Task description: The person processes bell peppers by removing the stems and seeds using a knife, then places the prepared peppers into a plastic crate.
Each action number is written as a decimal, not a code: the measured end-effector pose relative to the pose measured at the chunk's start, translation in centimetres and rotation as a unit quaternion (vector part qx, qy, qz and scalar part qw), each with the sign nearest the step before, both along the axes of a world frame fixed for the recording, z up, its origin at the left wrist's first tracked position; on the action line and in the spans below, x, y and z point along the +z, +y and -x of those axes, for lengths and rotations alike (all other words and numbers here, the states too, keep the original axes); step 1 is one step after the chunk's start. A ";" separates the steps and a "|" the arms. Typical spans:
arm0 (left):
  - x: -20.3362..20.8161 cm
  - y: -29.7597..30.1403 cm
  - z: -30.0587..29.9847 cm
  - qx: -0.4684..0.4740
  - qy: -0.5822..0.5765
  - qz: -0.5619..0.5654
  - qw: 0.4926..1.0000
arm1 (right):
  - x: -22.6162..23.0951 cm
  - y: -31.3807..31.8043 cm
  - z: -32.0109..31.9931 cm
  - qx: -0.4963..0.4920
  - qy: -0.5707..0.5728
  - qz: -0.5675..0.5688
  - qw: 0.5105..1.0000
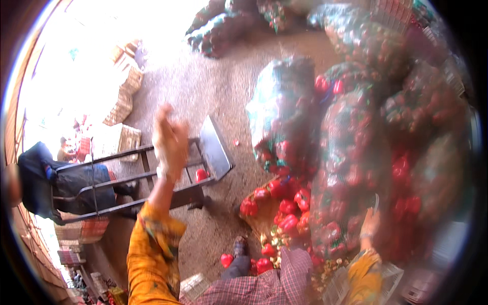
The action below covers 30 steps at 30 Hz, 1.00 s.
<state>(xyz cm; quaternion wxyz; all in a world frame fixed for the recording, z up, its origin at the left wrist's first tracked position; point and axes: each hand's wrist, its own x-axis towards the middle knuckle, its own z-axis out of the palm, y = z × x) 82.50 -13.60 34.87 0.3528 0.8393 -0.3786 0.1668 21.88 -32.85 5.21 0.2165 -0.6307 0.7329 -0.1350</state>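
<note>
My left hand (171, 140) is raised in front of a hand truck, with nothing in it that I can see. Its fingers are a little blurred; at least one is stretched out, the others partly bent. At the lower right, my right hand (370, 223) is closed around a small knife with a pale curved blade (376, 202) pointing up. It is beside a tall mesh sack (345, 152) filled with red bell peppers. Whether the blade touches the mesh is hard to make out. Loose red bell peppers (288, 222) lie in a pile left of that sack.
Another person in dark clothes (84, 188) is at the left with the black hand truck (216, 150), a red pepper on it. More mesh sacks (284, 112) stand ahead and right. Crates (129, 142) line the left. Below my right arm is a pale plastic crate (391, 277).
</note>
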 end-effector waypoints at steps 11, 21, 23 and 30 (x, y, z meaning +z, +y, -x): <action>-9.5 38.7 23.3 0.239 0.715 -0.006 0.658 | 24.8 23.1 -6.1 -0.136 -0.042 -0.287 0.947; -11.3 49.5 25.9 0.311 0.795 0.167 0.494 | 19.2 30.8 2.1 -0.297 -0.362 -0.252 0.847; -11.6 51.6 24.9 0.172 0.867 0.240 0.401 | 30.2 28.7 -3.9 -0.212 -0.107 -0.231 0.944; -5.5 47.7 23.6 0.299 0.740 0.136 0.587 | 34.8 33.5 -7.4 0.217 -0.061 -0.018 0.974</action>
